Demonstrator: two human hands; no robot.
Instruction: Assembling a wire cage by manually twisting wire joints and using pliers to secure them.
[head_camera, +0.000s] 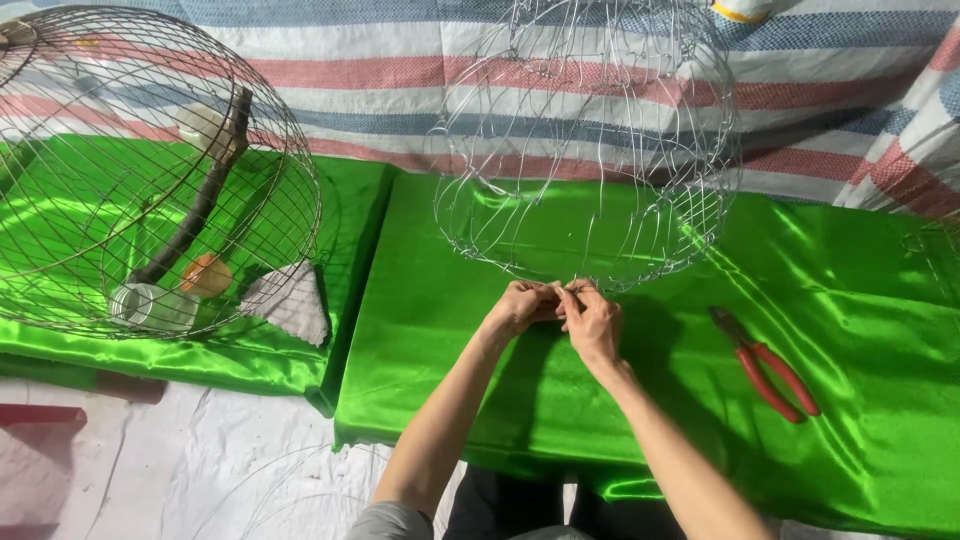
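Observation:
A silvery wire cage frame (590, 150) lies tilted on the green satin cloth (450, 330), its rim toward me. My left hand (520, 305) and my right hand (592, 318) meet at the near edge of that rim, fingers pinched together on the thin wire there. Both hands touch each other. What exactly the fingertips hold is too small to make out beyond the wire.
Red-handled pliers (765, 365) lie on the cloth to the right of my hands. At left stands a finished round wire cage (150, 170) with a wooden perch, white cups and an orange ball inside. A striped tarp (420, 90) hangs behind. Loose wire lies on the white floor sheet.

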